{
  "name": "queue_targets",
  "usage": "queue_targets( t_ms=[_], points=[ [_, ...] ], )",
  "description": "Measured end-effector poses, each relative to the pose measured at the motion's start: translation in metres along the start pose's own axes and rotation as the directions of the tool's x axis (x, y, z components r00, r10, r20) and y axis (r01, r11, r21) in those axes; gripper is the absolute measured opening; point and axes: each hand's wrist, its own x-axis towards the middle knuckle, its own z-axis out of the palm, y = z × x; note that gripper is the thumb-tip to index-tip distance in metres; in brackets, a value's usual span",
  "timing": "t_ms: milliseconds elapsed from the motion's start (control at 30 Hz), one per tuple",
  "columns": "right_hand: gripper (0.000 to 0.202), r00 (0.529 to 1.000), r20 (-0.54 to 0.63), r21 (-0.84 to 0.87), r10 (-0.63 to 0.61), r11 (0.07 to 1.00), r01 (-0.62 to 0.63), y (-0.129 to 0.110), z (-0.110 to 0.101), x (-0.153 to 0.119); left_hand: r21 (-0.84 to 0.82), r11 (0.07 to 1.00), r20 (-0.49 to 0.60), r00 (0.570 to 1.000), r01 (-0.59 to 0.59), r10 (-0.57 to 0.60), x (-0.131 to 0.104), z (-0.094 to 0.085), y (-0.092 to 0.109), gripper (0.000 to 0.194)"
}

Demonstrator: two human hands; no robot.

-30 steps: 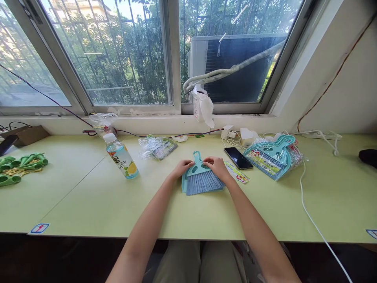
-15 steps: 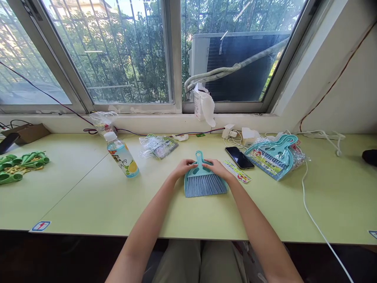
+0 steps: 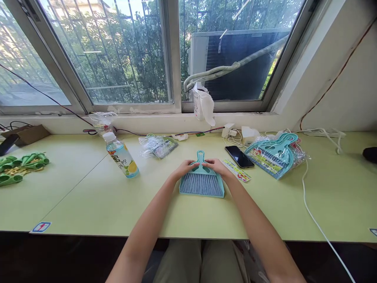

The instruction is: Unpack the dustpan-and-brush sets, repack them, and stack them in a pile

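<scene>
A teal brush and dustpan set [image 3: 202,184] lies on the pale green table in front of me, its grey-blue bristles facing me and its looped handle pointing to the window. My left hand [image 3: 185,169] grips its upper left shoulder, thumb on top. On the upper right shoulder, my right hand [image 3: 216,166] holds it the same way. The fingers under or behind the set are partly hidden. Just right of my right hand lies a colourful card label [image 3: 238,170], with a black phone [image 3: 239,157] beyond it.
A drink bottle [image 3: 122,156] lies tilted at the left, near a plastic-wrapped packet [image 3: 158,146]. Bagged teal dustpan sets [image 3: 273,154] and a white cable [image 3: 312,212] are at the right. Green pieces [image 3: 23,167] lie far left.
The brush and dustpan set has turned slightly between my hands, its bristle end swinging to the left. Both hands have kept hold of it.
</scene>
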Motion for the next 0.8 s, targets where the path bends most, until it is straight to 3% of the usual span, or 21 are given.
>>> queue_targets(
  t_ms=[333, 633, 800],
  points=[
    [0.044, 0.996, -0.068, 0.057, 0.057, 0.997, -0.053, -0.0032, 0.0054, -0.0022, -0.155, 0.983, 0.061, 0.994, 0.094, -0.086, 0.0003, 0.0015, -0.0029, 0.045],
    [0.046, 0.987, -0.143, 0.069, 0.077, 0.995, -0.068, -0.0006, 0.0074, -0.0001, -0.158, 0.985, 0.063, 0.996, 0.066, -0.057, 0.0010, -0.0021, -0.0040, 0.040],
    [0.043, 0.982, -0.178, -0.007, 0.055, 0.998, -0.057, 0.0007, 0.0085, 0.0017, -0.112, 0.992, 0.041, 0.998, 0.052, -0.048, -0.0008, -0.0019, -0.0012, 0.040]
  ],
)
